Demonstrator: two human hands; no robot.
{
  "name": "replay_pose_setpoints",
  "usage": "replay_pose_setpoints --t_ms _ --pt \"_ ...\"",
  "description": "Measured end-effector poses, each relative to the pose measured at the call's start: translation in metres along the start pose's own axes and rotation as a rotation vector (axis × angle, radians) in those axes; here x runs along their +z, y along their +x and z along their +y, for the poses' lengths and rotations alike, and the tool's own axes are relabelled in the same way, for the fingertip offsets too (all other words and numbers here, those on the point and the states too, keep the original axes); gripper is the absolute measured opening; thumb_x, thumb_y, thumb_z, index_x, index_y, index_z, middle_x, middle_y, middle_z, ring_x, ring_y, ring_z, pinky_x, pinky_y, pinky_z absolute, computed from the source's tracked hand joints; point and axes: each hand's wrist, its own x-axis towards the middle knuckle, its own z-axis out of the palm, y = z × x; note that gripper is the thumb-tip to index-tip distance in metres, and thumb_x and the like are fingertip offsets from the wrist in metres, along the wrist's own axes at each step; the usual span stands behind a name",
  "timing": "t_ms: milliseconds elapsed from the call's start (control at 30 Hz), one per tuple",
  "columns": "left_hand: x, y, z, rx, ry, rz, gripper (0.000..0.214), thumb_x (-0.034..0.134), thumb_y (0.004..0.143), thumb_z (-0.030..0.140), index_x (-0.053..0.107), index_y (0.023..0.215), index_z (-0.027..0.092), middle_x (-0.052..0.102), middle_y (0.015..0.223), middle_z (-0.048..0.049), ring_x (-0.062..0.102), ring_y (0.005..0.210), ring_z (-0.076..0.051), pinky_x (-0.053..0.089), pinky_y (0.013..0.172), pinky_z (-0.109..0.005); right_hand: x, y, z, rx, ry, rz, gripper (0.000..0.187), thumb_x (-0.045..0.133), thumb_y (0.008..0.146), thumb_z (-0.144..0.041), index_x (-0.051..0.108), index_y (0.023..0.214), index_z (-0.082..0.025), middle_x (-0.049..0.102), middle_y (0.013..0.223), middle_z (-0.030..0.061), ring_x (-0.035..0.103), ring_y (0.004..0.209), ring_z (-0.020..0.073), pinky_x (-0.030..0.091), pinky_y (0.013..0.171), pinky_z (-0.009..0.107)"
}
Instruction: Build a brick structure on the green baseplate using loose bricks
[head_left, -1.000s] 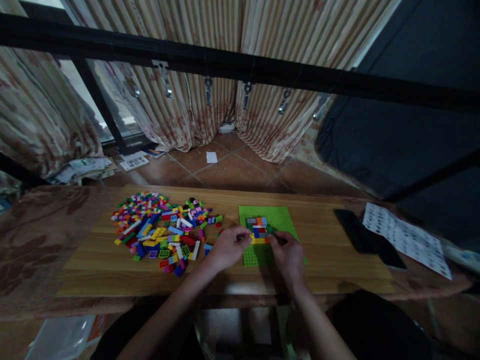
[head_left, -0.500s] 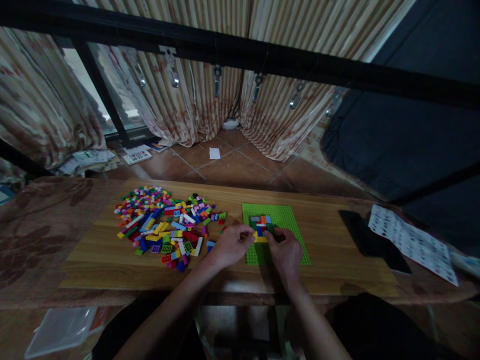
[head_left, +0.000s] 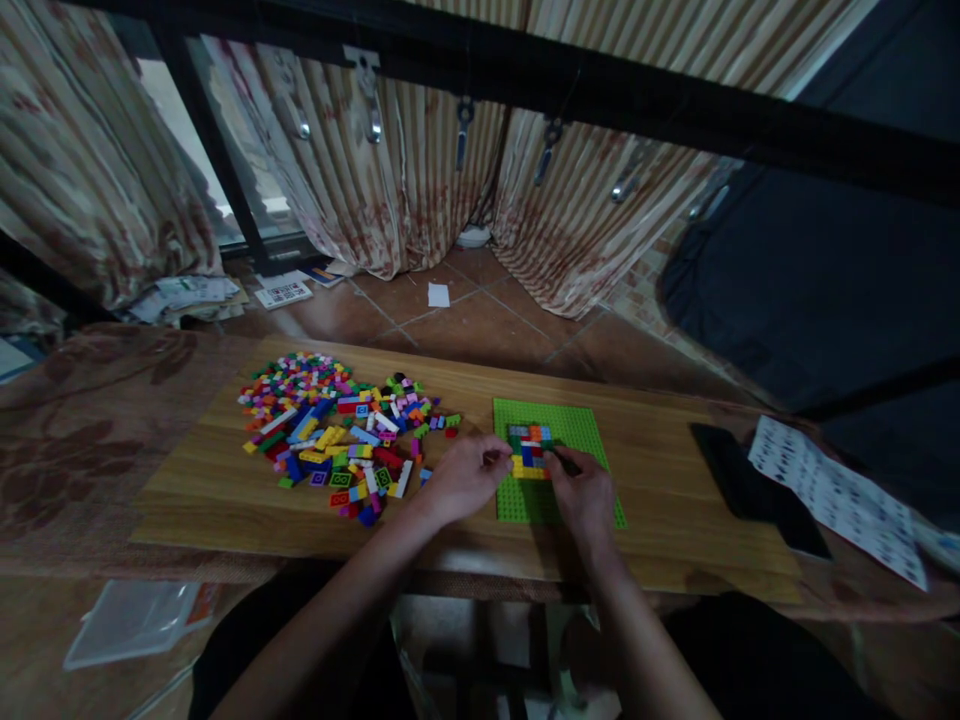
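Observation:
A low, many-coloured block of toy bricks (head_left: 531,454) sits on a green studded baseplate (head_left: 577,425). At the block's left edge, by its yellow bricks, are the bent fingertips of my left hand (head_left: 469,475). My right hand (head_left: 589,495) has its curled fingers against the opposite edge, covering part of the plate. Between them the two hands grip the sides of the block. Whether a separate small brick is also pinched in either hand is too small to tell.
Loose bricks (head_left: 337,440) of many colours lie heaped on the wooden board (head_left: 225,520) to the left. At the right are a black flat object (head_left: 727,470) and a printed sheet (head_left: 832,495). A clear plastic container (head_left: 131,620) sits low at the left.
The camera view has shifted slightly. My right hand has moved a little rightward relative to the block, so more of its blue and yellow bricks show. My left fingertips stay beside it.

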Motion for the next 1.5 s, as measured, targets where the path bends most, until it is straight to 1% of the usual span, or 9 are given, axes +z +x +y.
replay_pose_setpoints --t_ms 167,267,367,533,733,933,1033,1233,1500 --pt "-0.002 0.0 0.001 -0.004 0.002 -0.013 0.024 0.055 0.085 0.025 0.073 0.097 0.015 0.073 0.083 -0.0036 0.066 0.074 -0.016 0.049 0.069 -0.026 -0.002 0.002 -0.001 0.04 -0.01 -0.026 0.055 0.055 0.079 -0.059 0.075 0.098 -0.011 0.074 0.096 0.0176 0.066 0.08 0.0288 0.047 0.072 0.038" --pt "-0.003 -0.002 0.004 -0.01 0.026 -0.012 0.025 0.055 0.086 0.026 0.073 0.099 0.016 0.074 0.084 -0.0034 0.066 0.076 -0.016 0.049 0.069 -0.025 -0.003 0.003 -0.002 0.037 -0.033 -0.034 0.056 0.051 0.082 -0.059 0.076 0.095 -0.012 0.074 0.093 0.0175 0.066 0.078 0.0282 0.045 0.069 0.036" --pt "-0.005 -0.003 0.007 -0.04 0.042 -0.016 0.028 0.054 0.086 0.026 0.073 0.104 0.015 0.074 0.088 -0.0044 0.067 0.078 -0.017 0.05 0.071 -0.026 -0.007 0.006 -0.003 0.033 -0.053 -0.044 0.056 0.046 0.085 -0.058 0.077 0.091 -0.011 0.074 0.084 0.0163 0.065 0.07 0.0259 0.043 0.063 0.034" --pt "-0.008 -0.003 0.008 -0.059 0.032 -0.02 0.03 0.055 0.087 0.025 0.072 0.108 0.014 0.075 0.093 -0.0059 0.068 0.082 -0.018 0.051 0.074 -0.027 -0.012 0.014 -0.006 0.08 -0.091 -0.092 0.055 0.048 0.084 -0.058 0.077 0.082 -0.012 0.072 0.066 0.0125 0.063 0.058 0.0235 0.037 0.054 0.03" --pt "-0.009 -0.002 0.004 -0.013 0.061 0.011 0.026 0.053 0.087 0.023 0.073 0.102 0.015 0.075 0.091 -0.0048 0.068 0.082 -0.017 0.051 0.073 -0.026 -0.011 0.017 -0.004 0.123 -0.127 -0.124 0.049 0.053 0.081 -0.057 0.077 0.077 -0.014 0.072 0.065 0.0106 0.064 0.06 0.024 0.037 0.055 0.03" --pt "-0.009 -0.004 0.005 -0.027 0.071 0.009 0.028 0.053 0.087 0.021 0.072 0.105 0.014 0.075 0.094 -0.0059 0.068 0.083 -0.017 0.052 0.075 -0.026 -0.009 0.015 -0.004 0.112 -0.183 -0.113 0.046 0.052 0.082 -0.055 0.073 0.068 -0.016 0.07 0.063 0.0103 0.06 0.057 0.0227 0.033 0.053 0.03" --pt "-0.009 -0.004 0.007 -0.045 0.076 0.0 0.027 0.054 0.087 0.02 0.072 0.106 0.014 0.075 0.095 -0.0061 0.068 0.084 -0.018 0.052 0.077 -0.027 -0.008 0.015 -0.006 0.095 -0.239 -0.093 0.047 0.05 0.084 -0.054 0.07 0.063 -0.017 0.069 0.062 0.0113 0.058 0.055 0.0219 0.031 0.052 0.03" --pt "-0.009 -0.004 0.009 -0.049 0.091 -0.005 0.027 0.053 0.088 0.019 0.073 0.105 0.015 0.076 0.094 -0.005 0.069 0.084 -0.017 0.052 0.079 -0.027 -0.006 0.013 -0.009 0.047 -0.345 -0.06 0.046 0.048 0.086 -0.049 0.068 0.061 -0.017 0.069 0.065 0.0125 0.055 0.055 0.0202 0.027 0.053 0.03" --pt "-0.01 -0.005 0.012 -0.047 0.121 -0.009 0.027 0.053 0.087 0.019 0.073 0.106 0.015 0.076 0.091 -0.0048 0.069 0.083 -0.017 0.053 0.081 -0.027 0.0 0.009 -0.007 -0.094 -0.44 0.001 0.04 0.047 0.089 -0.041 0.062 0.06 -0.018 0.067 0.065 0.0083 0.052 0.056 0.0168 0.025 0.057 0.03"
